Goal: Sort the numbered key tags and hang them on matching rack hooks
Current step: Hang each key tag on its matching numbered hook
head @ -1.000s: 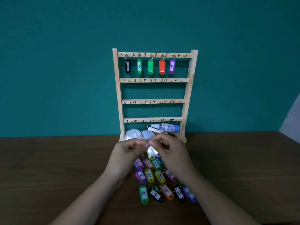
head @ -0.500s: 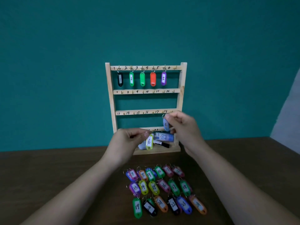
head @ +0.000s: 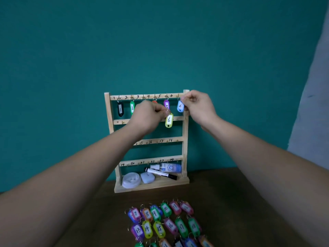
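Teal wall (head: 71,68) behind the wooden rack (head: 185,132) – my right hand (head: 199,106) pinches the blue 6 tag (head: 180,106) at hook 6 (head: 178,95), upper centre of frame; my left hand (head: 147,114) pinches a yellow 6 tag (head: 169,120) just below. Risk, I judge – the blue one slips past that small hook and drops

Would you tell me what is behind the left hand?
Two rings on the rack's top rail and the top of an orange tag show; the left hand covers the rest.
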Demonstrator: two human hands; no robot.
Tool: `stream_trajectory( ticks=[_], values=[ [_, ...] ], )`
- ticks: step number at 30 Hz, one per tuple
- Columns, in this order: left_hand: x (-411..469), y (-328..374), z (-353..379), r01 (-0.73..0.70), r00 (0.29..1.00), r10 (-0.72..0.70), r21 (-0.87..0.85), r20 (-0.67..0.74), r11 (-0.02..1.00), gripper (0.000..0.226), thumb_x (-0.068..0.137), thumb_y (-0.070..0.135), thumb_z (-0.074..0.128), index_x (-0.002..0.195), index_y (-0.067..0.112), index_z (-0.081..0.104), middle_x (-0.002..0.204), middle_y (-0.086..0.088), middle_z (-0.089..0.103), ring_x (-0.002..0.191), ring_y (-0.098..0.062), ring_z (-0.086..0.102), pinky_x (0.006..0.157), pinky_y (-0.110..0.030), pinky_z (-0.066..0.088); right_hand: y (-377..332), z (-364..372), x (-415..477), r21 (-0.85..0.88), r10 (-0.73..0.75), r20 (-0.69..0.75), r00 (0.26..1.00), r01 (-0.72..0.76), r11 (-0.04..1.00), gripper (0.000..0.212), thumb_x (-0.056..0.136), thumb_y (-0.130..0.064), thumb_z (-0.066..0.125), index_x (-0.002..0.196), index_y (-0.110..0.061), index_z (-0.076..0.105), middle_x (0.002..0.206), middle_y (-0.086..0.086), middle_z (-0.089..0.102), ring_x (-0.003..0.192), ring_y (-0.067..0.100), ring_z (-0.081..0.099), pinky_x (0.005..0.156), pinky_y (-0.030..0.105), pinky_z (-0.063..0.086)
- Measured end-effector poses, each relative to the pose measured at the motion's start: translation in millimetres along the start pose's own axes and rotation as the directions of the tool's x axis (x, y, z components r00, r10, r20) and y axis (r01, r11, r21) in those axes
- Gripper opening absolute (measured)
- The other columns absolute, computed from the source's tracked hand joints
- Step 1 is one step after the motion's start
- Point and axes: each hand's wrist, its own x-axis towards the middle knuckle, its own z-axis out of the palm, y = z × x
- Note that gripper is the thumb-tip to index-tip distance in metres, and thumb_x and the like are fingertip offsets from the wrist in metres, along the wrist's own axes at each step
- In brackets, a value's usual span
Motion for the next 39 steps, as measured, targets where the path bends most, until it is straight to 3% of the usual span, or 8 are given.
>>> stream_trajectory(
  ticks=[5,8,13,16,23,26,29,39],
  values=[
    [24.5,22.2,-3.7,-0.045,0.998,0.049,0.119,-0.028,0.992,0.012,0.097,0.033,0.075,0.092,0.025,0.084,0.077,0.009,0.077,0.053,0.005,0.056,0.054,-0.018,0.042,-6.0,-4.0,19.6,-0.065,-0.020,-0.018,1.000,0.019,0.998,0.021,0.100,-0.030,0.071,0.080,-0.024,0.070,0.086,-0.005,0.078,0.085,0.022,0.073,0.091,0.049,0.060],
    [30.4,25.4,-5.6,-0.037,0.999,0.039,0.142,-0.014,0.989,0.015,0.098,0.032,0.074,0.089,0.025,0.084,0.072,0.008,0.076,0.049,0.008,0.054,0.060,-0.023,0.045,-8.2,-3.9,27.2,-0.132,-0.026,0.010,1.000,0.027,0.991,0.020,0.100,-0.033,0.071,0.084,-0.020,0.072,0.086,-0.001,0.077,0.086,0.026,0.073,0.088,0.048,0.060],
    [30.9,22.5,-7.7,-0.039,0.999,0.041,0.143,-0.015,0.989,0.014,0.097,0.033,0.075,0.089,0.025,0.084,0.084,0.002,0.080,0.067,-0.015,0.063,0.073,-0.035,0.059,-10.0,-0.6,34.1,-0.180,0.008,0.054,0.998,0.002,0.984,0.025,0.103,-0.033,0.067,0.085,-0.016,0.071,0.077,-0.004,0.073,0.074,0.017,0.066,0.085,0.044,0.060],
    [32.4,23.1,-8.5,-0.041,0.999,0.043,0.150,-0.010,0.988,0.016,0.098,0.033,0.075,0.086,0.026,0.083,0.076,0.007,0.077,0.064,-0.013,0.062,0.066,-0.030,0.055,-12.5,-1.7,34.9,-0.245,0.032,0.064,0.997,-0.015,0.969,0.024,0.104,-0.030,0.065,0.087,-0.013,0.071,0.073,-0.007,0.074,0.065,0.007,0.068,0.077,0.037,0.060],
    [48.8,44.2,-8.4,-0.070,0.997,0.077,0.251,-0.017,0.965,0.021,0.101,0.030,0.069,0.086,0.022,0.082,0.067,0.000,0.074,0.044,-0.016,0.054,0.037,-0.018,0.039,-16.3,-1.7,25.3,-0.477,-0.035,0.003,0.999,0.032,0.879,0.026,0.097,-0.040,0.064,0.081,-0.021,0.063,0.076,0.000,0.073,0.077,0.024,0.071,0.073,0.036,0.060],
    [57.6,53.9,-5.5,-0.113,0.992,0.128,0.347,-0.020,0.931,0.021,0.101,0.031,0.068,0.089,0.020,0.082,0.070,0.005,0.071,0.055,-0.009,0.061,0.050,-0.022,0.049,-16.7,-6.3,18.7,-0.500,-0.045,0.001,0.999,0.040,0.865,0.020,0.095,-0.035,0.058,0.081,-0.022,0.062,0.077,0.002,0.073,0.077,0.029,0.069,0.070,0.036,0.059],
    [67.5,56.4,0.6,-0.133,0.988,0.151,0.423,-0.009,0.896,0.019,0.100,0.030,0.068,0.094,0.020,0.083,0.080,-0.002,0.077,0.076,-0.025,0.073,0.071,-0.037,0.062,-15.1,-12.0,13.0,-0.524,-0.048,0.000,0.999,0.041,0.851,0.020,0.094,-0.029,0.054,0.076,-0.024,0.059,0.077,0.003,0.071,0.074,0.032,0.065,0.061,0.033,0.049],
    [84.4,57.3,11.6,-0.145,0.987,0.162,0.531,0.016,0.835,0.020,0.099,0.037,0.069,0.097,0.023,0.082,0.088,-0.006,0.076,0.084,-0.028,0.071,0.074,-0.034,0.057,-7.6,-25.6,-7.5,-0.568,-0.036,0.071,0.997,0.070,0.820,0.016,0.091,-0.021,0.053,0.082,-0.021,0.066,0.080,-0.001,0.071,0.078,0.029,0.066,0.066,0.033,0.055]
  ],
)
